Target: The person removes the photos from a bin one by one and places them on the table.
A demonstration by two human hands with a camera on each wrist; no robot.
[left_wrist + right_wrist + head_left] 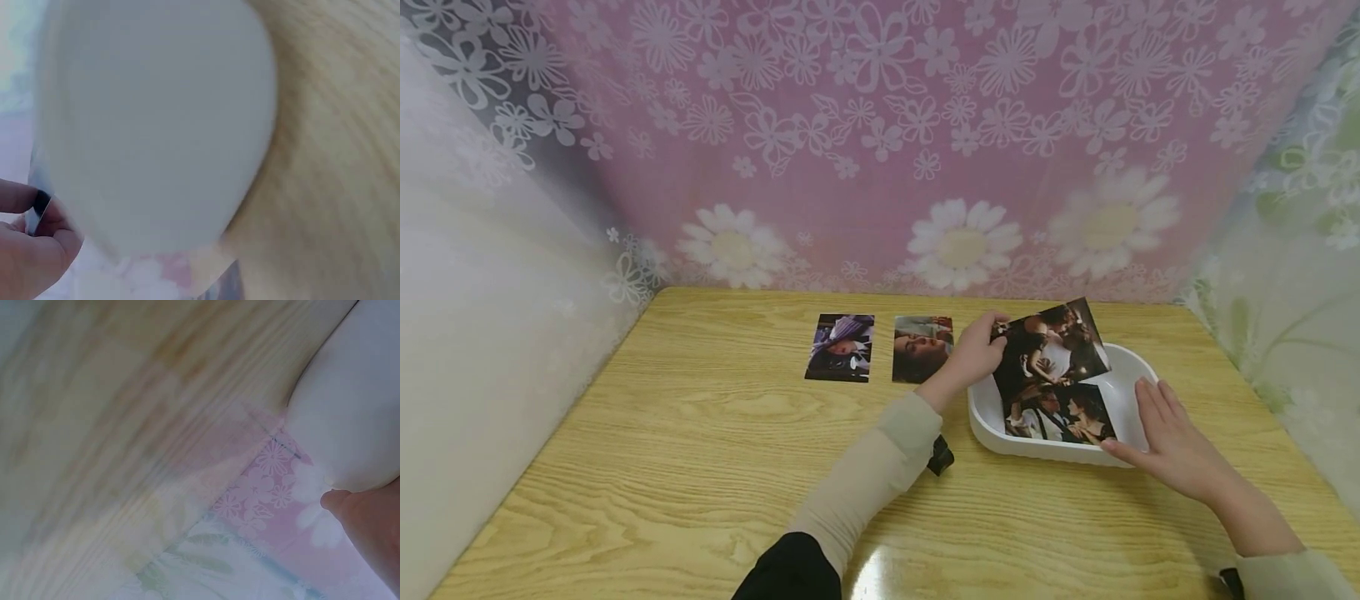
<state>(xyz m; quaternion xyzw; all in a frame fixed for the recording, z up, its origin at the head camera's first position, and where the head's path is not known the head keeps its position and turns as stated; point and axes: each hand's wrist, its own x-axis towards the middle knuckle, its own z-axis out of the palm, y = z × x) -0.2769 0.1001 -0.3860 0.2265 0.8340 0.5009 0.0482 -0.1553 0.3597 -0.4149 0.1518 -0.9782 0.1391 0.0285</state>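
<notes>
My left hand [973, 354] pinches a glossy photo print [1060, 346] by its left edge, tilted over a white tray [1037, 447]. The print's thin edge shows between thumb and finger in the left wrist view. Another photo print [1063, 414], of two people, lies below it inside the tray, partly overlapped by the held one. My right hand [1176, 450] rests against the tray's right side with extended fingers, its thumb at the front rim near the lower print's corner. In the right wrist view a fingertip touches the white tray wall [359, 406].
Two more photo prints lie on the wooden table [715, 442] left of the tray: one with a purple hat [841, 348], one with a face [917, 350] partly behind my left hand. Flower-patterned cloth [850, 167] stands along the back and both sides.
</notes>
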